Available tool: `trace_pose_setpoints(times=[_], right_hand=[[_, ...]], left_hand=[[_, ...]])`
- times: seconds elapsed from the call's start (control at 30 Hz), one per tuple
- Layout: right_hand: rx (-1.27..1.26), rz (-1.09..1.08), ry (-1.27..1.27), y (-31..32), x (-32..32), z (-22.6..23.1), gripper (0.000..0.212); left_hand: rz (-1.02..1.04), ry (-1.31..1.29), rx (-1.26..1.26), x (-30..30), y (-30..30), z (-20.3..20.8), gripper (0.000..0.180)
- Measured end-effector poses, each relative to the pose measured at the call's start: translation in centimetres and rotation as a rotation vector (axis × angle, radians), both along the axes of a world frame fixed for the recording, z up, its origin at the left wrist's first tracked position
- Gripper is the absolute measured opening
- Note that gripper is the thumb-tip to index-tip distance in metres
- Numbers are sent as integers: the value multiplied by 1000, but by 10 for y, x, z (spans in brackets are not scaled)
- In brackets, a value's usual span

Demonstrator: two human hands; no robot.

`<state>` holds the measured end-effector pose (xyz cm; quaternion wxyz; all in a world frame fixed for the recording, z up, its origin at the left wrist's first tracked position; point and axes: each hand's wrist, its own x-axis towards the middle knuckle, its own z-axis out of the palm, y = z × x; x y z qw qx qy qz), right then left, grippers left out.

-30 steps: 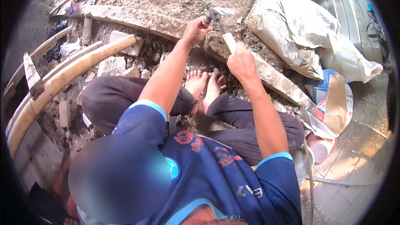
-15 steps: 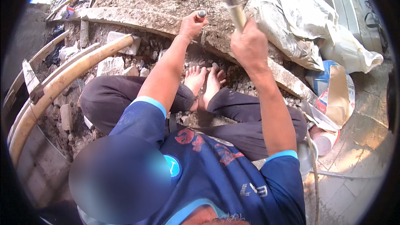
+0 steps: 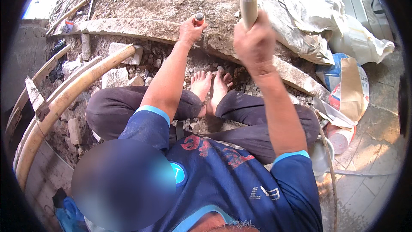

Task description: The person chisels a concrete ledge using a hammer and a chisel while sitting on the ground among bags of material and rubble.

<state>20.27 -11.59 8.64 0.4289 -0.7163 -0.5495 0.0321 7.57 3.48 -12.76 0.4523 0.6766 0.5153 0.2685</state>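
Note:
My left hand point(image 3: 191, 31) is closed around an upright chisel point(image 3: 199, 17). Its round metal striking end and a bit of reddish grip show above my fist, while the lower part is hidden. That hand is at the broken edge of a rough earthen and concrete slab point(image 3: 116, 25). To the right, my right hand point(image 3: 255, 45) grips a hammer point(image 3: 248, 10) by its pale handle and is slightly blurred. The hammer's dark shaft runs up past the top of the picture, so its head is out of view. My bare feet point(image 3: 209, 88) are just below the slab edge.
Curved bamboo poles point(image 3: 92, 77) and stone blocks point(image 3: 115, 78) lie among rubble on the left. White sacks point(image 3: 307, 10) are heaped at the upper right. Below them are a torn paper bag point(image 3: 349, 88) and a pail point(image 3: 319, 161), with a thin stick point(image 3: 330, 167) beside it.
The hammer has swung from a leftward tilt to nearly upright, and its head has gone out of the top of the picture. My left hand keeps the chisel at the slab edge. The view has shifted slightly.

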Motion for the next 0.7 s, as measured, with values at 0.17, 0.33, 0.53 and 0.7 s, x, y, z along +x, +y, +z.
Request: trace_pose_setpoints(times=[0.17,0.33,0.53,0.7], right_hand=[[-488,99,-244,-7,37,-97,19],[-77,34,-17,8,8,21,16],[-611,30,-240,-12,30,-91,24],[-210,43,-51,14,9,26,15]], left_hand=[[-63,52,140,19,5,9,27],[4,-18,160,3,-1,-4,33],[-82,-27,92,17,-5,2,25],[9,31,82,-5,5,-10,28]])
